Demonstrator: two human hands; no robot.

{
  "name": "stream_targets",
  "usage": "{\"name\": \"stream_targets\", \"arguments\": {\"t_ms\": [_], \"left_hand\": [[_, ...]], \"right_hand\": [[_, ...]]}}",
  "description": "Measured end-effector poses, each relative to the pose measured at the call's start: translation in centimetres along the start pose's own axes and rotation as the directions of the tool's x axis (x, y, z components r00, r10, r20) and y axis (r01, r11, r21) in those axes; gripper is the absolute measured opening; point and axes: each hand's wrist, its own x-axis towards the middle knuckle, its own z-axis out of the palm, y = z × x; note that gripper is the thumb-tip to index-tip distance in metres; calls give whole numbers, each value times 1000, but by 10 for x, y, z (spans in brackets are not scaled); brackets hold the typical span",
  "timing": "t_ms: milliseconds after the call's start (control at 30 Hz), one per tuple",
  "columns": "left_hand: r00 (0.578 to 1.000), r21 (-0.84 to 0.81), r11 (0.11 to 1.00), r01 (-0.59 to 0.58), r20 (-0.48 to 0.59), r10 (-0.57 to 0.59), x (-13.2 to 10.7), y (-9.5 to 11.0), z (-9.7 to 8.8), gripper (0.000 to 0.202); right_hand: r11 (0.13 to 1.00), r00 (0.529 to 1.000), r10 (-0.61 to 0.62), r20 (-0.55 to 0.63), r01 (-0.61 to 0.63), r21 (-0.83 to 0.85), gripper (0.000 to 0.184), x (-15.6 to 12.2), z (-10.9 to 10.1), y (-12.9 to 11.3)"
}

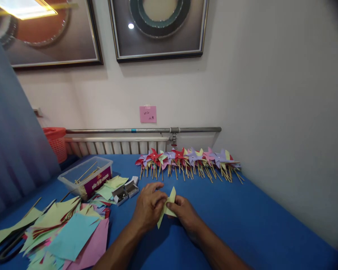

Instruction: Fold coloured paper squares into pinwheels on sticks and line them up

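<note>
Both my hands meet over a blue table [242, 225], pinching a small yellow-green paper piece [169, 204] whose folded points stick up and down between them. My left hand [148, 207] curls its fingers onto the paper's left side. On the right side my right hand [185, 212] grips it with closed fingers. A row of finished paper pinwheels [188, 161] on wooden sticks lies along the far edge, just beyond my hands.
A heap of cut coloured paper [67, 232] covers the near left. Behind it stand a clear plastic box of sticks [87, 174] and two small open tins [125, 192]. Black scissors [5, 245] lie at the far left. A radiator [115, 146] and orange basket [56, 142] line the wall.
</note>
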Motion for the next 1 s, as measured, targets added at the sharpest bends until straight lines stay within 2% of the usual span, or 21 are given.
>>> {"name": "stream_targets", "arguments": {"t_ms": [167,333,500,700,833,1000], "left_hand": [[998,31,998,-53,20,53,-1,-2,1,22],[995,78,993,-86,57,81,-2,-2,-1,23],[990,128,987,-98,110,84,-1,-2,-5,24],[979,205,964,-170,146,142,-2,-3,-3,24],[966,291,927,-236,173,192,-3,-6,-2,25],[938,339,885,-320,246,245,-1,-10,-4,30]], "right_hand": [[990,996,87,14,-88,106,28,-9,3,-11],[981,992,107,66,-116,156,27,-15,5,-21],[962,988,125,92,-143,232,30,-14,3,-20],[946,983,149,106,-173,272,32,-13,1,-18],[949,986,141,93,-161,270,31,-12,-1,-14],[952,986,162,23,-163,258,29,-10,-3,-9]]}}
